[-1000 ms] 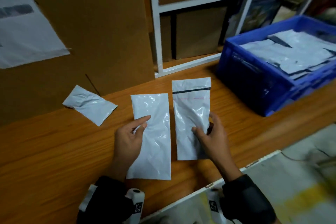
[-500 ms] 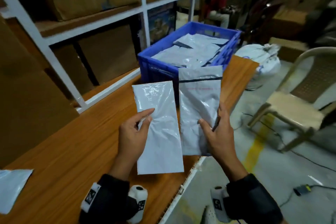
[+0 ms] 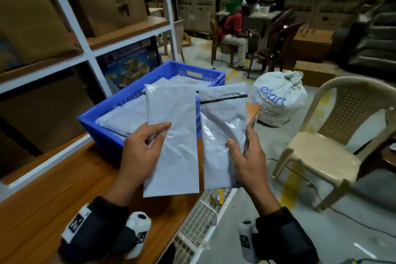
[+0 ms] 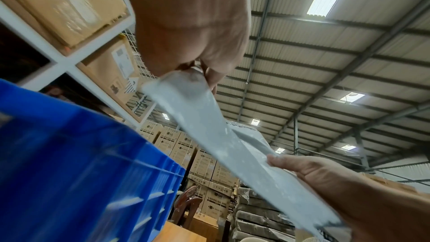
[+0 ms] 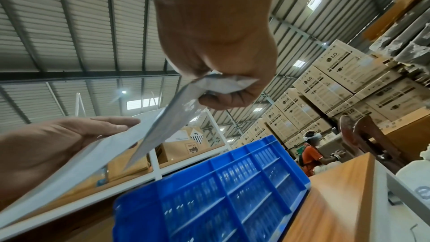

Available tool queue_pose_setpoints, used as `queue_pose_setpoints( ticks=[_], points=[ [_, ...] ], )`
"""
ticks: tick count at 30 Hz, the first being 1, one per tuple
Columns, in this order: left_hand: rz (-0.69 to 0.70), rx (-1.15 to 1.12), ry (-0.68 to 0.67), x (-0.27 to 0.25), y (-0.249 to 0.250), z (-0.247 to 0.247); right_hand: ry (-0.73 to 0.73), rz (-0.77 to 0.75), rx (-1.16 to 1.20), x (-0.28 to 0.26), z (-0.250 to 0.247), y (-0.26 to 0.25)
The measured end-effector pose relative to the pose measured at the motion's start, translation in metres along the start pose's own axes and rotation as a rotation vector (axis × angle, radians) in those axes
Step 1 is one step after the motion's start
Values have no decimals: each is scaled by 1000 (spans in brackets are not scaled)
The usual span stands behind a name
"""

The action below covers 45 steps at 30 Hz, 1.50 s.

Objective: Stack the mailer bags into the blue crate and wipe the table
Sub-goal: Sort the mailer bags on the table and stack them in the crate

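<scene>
The person stood at the wooden table with one white mailer bag in each hand, both lifted clear of the tabletop and held side by side in front of the blue crate. The left hand pinched the plain mailer bag along its left edge, thumb across the front and fingers curled behind it. The right hand gripped the striped mailer bag, the one with a black strip near its top, thumb on the front and fingers wrapped round its right edge. The two bags nearly touched along their inner edges, their tops reaching over the crate's near corner. Inside the crate lay a pile of white mailers, filling it close to the rim. The crate sat at the table's far end beside a white shelf rack loaded with cardboard boxes. Off the table's end stood a tied white sack and a beige plastic chair, and further back another person sat at a desk
</scene>
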<state>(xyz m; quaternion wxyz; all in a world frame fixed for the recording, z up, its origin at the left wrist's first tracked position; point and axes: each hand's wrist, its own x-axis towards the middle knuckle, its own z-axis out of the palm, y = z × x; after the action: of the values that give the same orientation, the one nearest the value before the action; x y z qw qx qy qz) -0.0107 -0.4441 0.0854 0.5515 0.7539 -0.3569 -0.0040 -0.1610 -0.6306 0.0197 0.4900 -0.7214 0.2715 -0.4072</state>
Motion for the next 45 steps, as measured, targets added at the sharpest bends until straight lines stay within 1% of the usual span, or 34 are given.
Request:
queue_pose_setpoints(
  ticks=[4,7,12,14,17,21,25,28,31,35,37,39,41,43,44,45],
  points=[
    [16,137,36,45,8,21,-28,-9,-35,58,-20,14],
    [-5,175,1,76,11,25,-57,-20,-25,96,-23,17],
    [-29,321,-47,129,14,29,-106,-76,16,163,-13,21],
    [-75,326,-58,151,11,32,-157,-115,13,189,-4,20],
    [-145,341,-40,182,5,37,-230,-163,14,229,12,21],
    [-248,319,4,222,-10,44,-260,-177,-11,285,39,32],
    [-325,374,2,255,-25,49,-304,-224,-45,336,64,42],
    [-387,473,-22,268,-38,50,-366,-239,-94,369,82,51],
    [-444,576,-31,278,-46,51,-474,-236,-111,395,103,57],
    [-567,618,3,289,-52,55,-684,-295,-134,422,132,69],
    [-628,579,60,296,-54,58,-768,-308,-147,431,145,78],
    [-663,491,133,305,-56,65,-828,-298,-160,437,153,88],
    [-718,391,176,315,-60,75,-874,-295,-183,440,157,94],
    [-795,342,149,322,-67,85,-903,-300,-187,441,156,94],
    [-843,354,104,325,-71,89,-913,-300,-178,441,154,93],
    [-899,425,22,327,-73,92,-921,-300,-171,440,152,92]
  ],
)
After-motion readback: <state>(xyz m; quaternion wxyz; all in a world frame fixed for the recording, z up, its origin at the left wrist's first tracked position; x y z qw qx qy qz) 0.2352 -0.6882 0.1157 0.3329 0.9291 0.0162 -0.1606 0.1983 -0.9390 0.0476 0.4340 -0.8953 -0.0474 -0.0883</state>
